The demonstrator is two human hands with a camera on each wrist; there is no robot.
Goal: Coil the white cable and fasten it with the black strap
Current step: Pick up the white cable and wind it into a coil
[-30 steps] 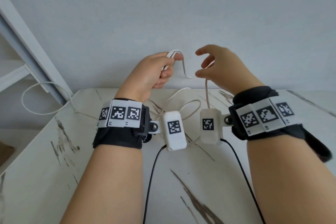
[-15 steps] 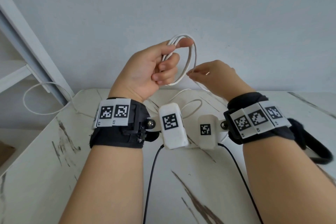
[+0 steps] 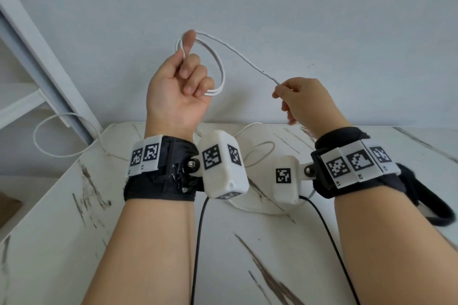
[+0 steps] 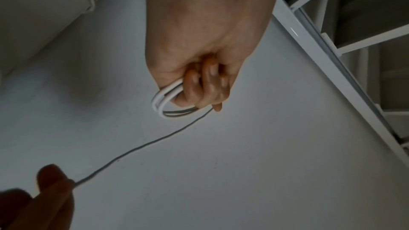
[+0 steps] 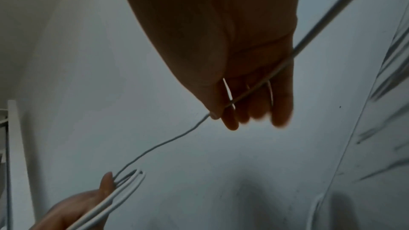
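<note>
The left hand [image 3: 177, 89], raised above the white marble-patterned desk [image 3: 62, 230], grips a small coil of thin white cable [image 3: 219, 69] with curled fingers. A strand runs from it to the right hand [image 3: 301, 96], which pinches it. Slack cable lies looped on the desk behind the wrists, trailing past a white metal shelf frame [image 3: 37, 57] at the left.

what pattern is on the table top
White marble look with dark brown-grey streaks on the table top; clearest in the head view.

White cable [image 3: 218, 69] hangs partly coiled in small loops, one strand stretching taut rightward.
</note>
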